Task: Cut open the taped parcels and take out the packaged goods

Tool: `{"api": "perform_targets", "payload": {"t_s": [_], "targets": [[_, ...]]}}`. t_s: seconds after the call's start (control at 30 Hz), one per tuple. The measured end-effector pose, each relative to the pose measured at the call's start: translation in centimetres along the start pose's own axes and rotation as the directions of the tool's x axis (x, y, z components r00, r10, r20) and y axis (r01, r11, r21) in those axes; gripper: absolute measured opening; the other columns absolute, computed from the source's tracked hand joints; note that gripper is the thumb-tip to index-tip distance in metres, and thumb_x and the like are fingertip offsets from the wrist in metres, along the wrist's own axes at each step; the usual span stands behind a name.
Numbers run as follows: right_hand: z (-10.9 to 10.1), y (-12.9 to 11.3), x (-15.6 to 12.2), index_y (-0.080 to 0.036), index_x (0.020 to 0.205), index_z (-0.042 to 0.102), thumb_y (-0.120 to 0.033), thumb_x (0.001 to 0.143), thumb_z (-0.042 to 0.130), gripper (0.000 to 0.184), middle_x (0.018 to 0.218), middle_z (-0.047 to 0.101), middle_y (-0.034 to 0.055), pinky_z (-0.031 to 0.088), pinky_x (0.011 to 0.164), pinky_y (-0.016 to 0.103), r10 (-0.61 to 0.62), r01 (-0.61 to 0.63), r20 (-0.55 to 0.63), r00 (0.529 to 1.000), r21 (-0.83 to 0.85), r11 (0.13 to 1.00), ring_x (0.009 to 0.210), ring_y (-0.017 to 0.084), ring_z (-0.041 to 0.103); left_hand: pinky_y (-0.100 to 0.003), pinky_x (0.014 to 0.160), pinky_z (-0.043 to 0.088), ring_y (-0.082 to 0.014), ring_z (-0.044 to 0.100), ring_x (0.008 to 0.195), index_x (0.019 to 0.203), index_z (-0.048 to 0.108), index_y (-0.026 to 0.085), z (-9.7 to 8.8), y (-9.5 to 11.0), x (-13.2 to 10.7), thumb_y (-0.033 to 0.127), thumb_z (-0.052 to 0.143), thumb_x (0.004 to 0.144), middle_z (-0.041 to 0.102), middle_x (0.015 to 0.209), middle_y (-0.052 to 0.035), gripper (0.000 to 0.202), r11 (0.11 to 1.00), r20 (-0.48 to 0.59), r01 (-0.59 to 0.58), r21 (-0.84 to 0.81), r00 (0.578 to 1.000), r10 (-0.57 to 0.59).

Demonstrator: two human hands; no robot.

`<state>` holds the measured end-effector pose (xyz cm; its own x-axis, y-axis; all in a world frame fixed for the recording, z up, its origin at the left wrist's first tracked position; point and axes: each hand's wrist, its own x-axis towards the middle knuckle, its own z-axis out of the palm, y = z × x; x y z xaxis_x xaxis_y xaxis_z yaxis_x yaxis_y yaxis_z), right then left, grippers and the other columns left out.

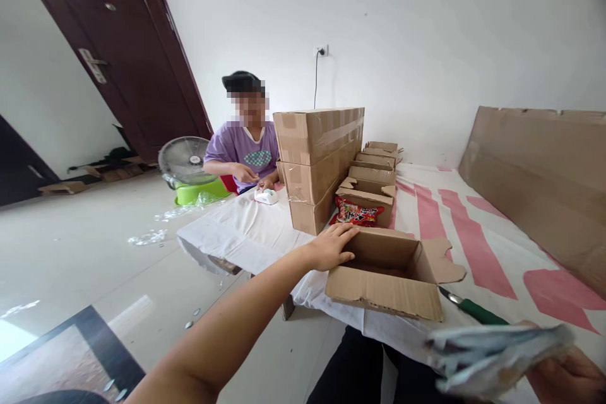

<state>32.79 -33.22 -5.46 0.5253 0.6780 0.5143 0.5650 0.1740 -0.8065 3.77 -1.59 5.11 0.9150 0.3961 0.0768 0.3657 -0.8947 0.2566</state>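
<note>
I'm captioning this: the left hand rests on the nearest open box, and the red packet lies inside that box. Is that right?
Not quite: the red packet isn't inside the nearest open box. The head view shows it outside, beyond that box's far edge and in front of the next open box. The left hand does rest on the nearest open box.

On a cloth-covered table (pixel 246 233), a cardboard box (pixel 386 290) sits at the near edge, the left hand (pixel 329 249) on its left side. To its right lies a knife (pixel 483 312); nearer, the right hand (pixel 570 375) holds a bundle (pixel 502 353). Just behind the box is a food packet (pixel 355 212), then a row of boxes (pixel 372 175). Left of these stands a three-box stack (pixel 293 183); farther left, a co-worker (pixel 250 154).
</note>
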Motion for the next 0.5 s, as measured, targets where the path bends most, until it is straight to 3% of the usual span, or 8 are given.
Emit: {"api": "perform_targets", "payload": {"t_s": [0.13, 0.2, 0.37, 0.43, 0.5], "targets": [[1.6, -0.3, -0.2, -0.031, 0.075, 0.077, -0.045, 0.077, 0.071, 0.016, 0.069, 0.072, 0.0103, 0.06, 0.053, 0.037, -0.033, -0.019, 0.315, 0.949, 0.16, 0.987, 0.064, 0.03, 0.072, -0.05, 0.119, 0.024, -0.032, 0.027, 0.144, 0.149, 0.032, 0.02, 0.1, -0.3, 0.2, 0.04, 0.054, 0.09, 0.03, 0.158, -0.0129, 0.066, 1.0, 0.003, -0.006, -0.003, 1.0, 0.006], [2.8, -1.4, 0.0, -0.028, 0.077, 0.078, -0.039, 0.075, 0.075, 0.011, 0.074, 0.074, 0.0082, 0.062, 0.058, 0.034, -0.054, 0.006, 0.376, 0.925, 0.129, 0.992, 0.068, 0.028, 0.072, -0.051, 0.119, 0.025, -0.0327, 0.027, 0.145, 0.149, 0.032, 0.02, 0.0, -0.4, 0.4, 0.041, 0.054, 0.09, 0.029, 0.159, -0.0132, 0.066, 1.0, 0.017, 0.003, -0.004, 1.0, -0.003], [5.1, -4.1, 1.3, -0.027, 0.082, 0.076, -0.028, 0.079, 0.074, 0.004, 0.078, 0.074, 0.0054, 0.062, 0.065, 0.032, -0.22, 0.176, 0.202, 0.954, 0.216, 0.96, 0.073, 0.025, 0.072, -0.049, 0.12, 0.022, -0.0316, 0.023, 0.146, 0.15, 0.03, 0.021, -0.1, -0.4, 0.6, 0.039, 0.055, 0.09, 0.027, 0.16, -0.012, 0.068, 0.999, 0.048, 0.021, -0.025, 0.999, -0.02], [5.6, -4.7, 1.9, -0.029, 0.089, 0.074, -0.023, 0.08, 0.073, 0.01, 0.082, 0.074, 0.0047, 0.062, 0.071, 0.035, -0.29, 0.25, 0.136, 0.947, 0.25, 0.935, 0.078, 0.024, 0.072, -0.047, 0.121, 0.021, -0.0312, 0.022, 0.147, 0.15, 0.03, 0.02, -0.1, -0.3, 0.6, 0.038, 0.055, 0.09, 0.026, 0.16, -0.0122, 0.067, 0.999, 0.047, 0.028, -0.027, 0.999, -0.026], [6.2, -5.2, 2.2, -0.029, 0.093, 0.073, -0.02, 0.081, 0.072, 0.015, 0.085, 0.074, 0.0042, 0.061, 0.073, 0.036, -0.344, 0.303, 0.149, 0.927, 0.24, 0.922, 0.081, 0.024, 0.072, -0.046, 0.121, 0.021, -0.0308, 0.022, 0.147, 0.149, 0.031, 0.018, 0.1, -0.3, 0.5, 0.037, 0.055, 0.09, 0.027, 0.159, -0.0129, 0.067, 0.999, 0.036, 0.029, -0.032, 0.999, -0.028]]}}
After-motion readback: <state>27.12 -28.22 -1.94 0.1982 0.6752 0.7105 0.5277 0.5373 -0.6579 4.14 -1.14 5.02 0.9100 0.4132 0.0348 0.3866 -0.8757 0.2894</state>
